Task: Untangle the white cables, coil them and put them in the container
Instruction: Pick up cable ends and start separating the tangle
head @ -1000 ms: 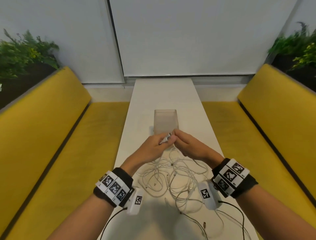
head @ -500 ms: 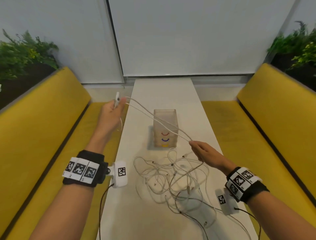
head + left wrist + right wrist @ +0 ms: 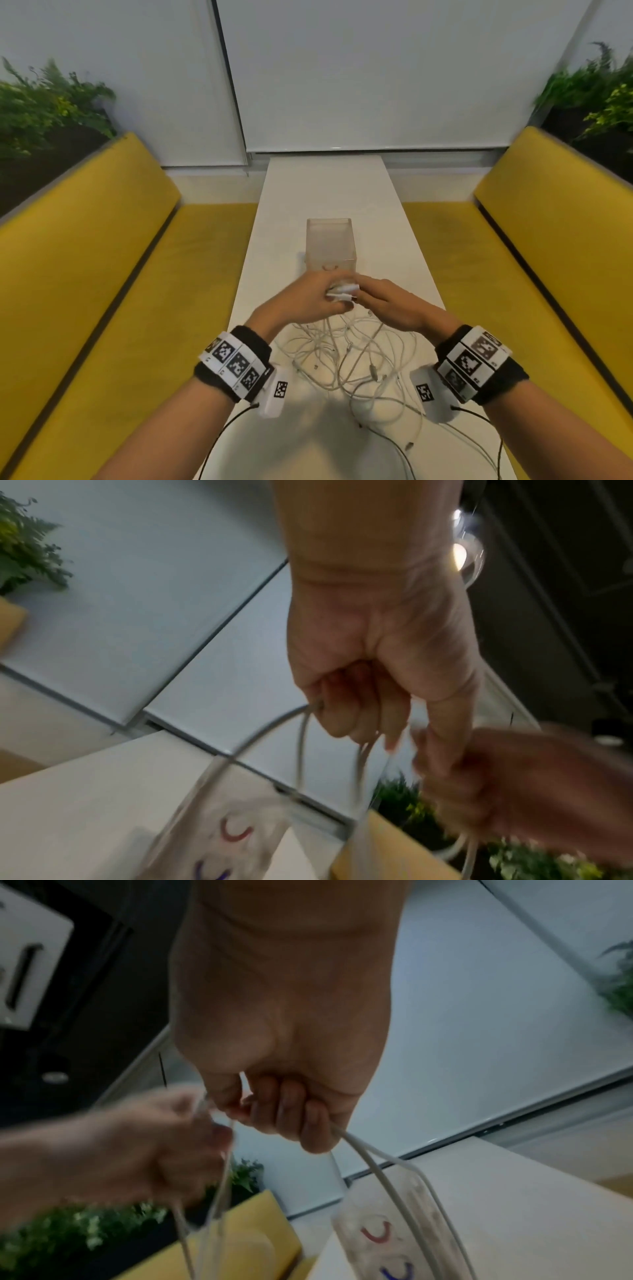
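A tangle of white cables [image 3: 346,363] lies on the white table [image 3: 329,192] between my forearms. Above it, just in front of the clear container [image 3: 330,243], my left hand [image 3: 318,294] and right hand [image 3: 380,301] meet. Both grip one white cable [image 3: 342,291] whose plug ends stick out between the fingertips. In the left wrist view my left hand [image 3: 363,710] curls its fingers round cable strands [image 3: 301,750] that hang down. In the right wrist view my right hand [image 3: 284,1112] grips cable strands [image 3: 377,1167] that run down past the container [image 3: 394,1240].
Yellow benches [image 3: 102,274] run along both sides of the narrow table. Green plants [image 3: 44,106] stand behind the bench backs. Thin black wrist-camera wires [image 3: 394,445] trail over the near end of the table.
Half a second ago my left hand was up and out to the left, stretching the cable away from my right hand. It has come back and the two hands meet before the container.
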Tool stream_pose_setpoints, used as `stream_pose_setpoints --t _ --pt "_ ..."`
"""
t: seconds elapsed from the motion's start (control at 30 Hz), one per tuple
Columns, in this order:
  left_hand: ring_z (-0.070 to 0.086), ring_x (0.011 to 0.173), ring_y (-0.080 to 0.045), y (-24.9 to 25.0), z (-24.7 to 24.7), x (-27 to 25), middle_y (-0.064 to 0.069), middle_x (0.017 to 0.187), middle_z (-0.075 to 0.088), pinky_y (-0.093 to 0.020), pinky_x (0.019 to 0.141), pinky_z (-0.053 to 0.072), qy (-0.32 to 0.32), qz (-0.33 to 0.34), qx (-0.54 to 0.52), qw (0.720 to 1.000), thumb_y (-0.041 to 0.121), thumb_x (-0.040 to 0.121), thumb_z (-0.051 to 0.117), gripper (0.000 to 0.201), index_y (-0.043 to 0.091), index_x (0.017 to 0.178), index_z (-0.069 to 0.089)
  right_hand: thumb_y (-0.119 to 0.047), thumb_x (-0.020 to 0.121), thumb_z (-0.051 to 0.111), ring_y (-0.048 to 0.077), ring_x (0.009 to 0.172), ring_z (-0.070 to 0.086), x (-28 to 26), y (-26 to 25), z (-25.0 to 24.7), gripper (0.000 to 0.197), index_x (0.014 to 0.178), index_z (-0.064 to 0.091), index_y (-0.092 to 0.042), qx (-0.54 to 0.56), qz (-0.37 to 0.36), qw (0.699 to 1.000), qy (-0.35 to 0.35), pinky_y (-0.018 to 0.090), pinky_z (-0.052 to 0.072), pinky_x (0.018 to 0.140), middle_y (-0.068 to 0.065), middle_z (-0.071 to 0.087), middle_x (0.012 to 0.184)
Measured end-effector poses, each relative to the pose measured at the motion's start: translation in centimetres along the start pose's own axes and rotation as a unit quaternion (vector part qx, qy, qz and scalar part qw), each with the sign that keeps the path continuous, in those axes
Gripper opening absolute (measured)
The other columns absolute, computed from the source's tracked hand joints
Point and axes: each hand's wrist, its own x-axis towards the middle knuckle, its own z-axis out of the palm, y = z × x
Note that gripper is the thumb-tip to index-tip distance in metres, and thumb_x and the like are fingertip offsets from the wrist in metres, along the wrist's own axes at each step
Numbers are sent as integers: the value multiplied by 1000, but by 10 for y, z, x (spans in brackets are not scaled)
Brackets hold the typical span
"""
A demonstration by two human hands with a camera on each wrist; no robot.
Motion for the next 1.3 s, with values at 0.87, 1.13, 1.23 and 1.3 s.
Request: stream_pose_setpoints --t 0.87,1.13,1.23,1.3 --pt "47 56 -11 -11 -80 -21 14 62 56 -25 57 35 223 -56 -148 962 38 101 54 33 13 91 72 -66 89 24 41 86 57 -28 59 -41 74 94 59 -1 -39 148 958 241 52 48 78 21 63 91" --pt "33 52 -5 -20 -38 -7 18 53 39 -21 51 29 146 -111 -232 955 13 102 47 19 12 90 63 -23 92 52 38 139 31 -41 101 -43 60 145 31 -2 -289 360 876 141 48 30 113 25 31 152" --pt "24 54 -9 -16 -26 -1 11 59 30 -28 54 20 125 -125 -308 935 15 92 40 18 16 75 41 -21 95 53 22 101 57 -44 98 -12 26 119 57 -12 -202 310 929 24 28 47 75 12 60 124" --pt "22 55 -9 -14 -19 2 7 63 27 -29 56 20 113 -112 -300 940 14 96 33 22 16 74 36 -24 95 56 17 83 59 -48 101 10 23 112 64 -10 -186 357 908 -115 21 46 62 10 66 117"
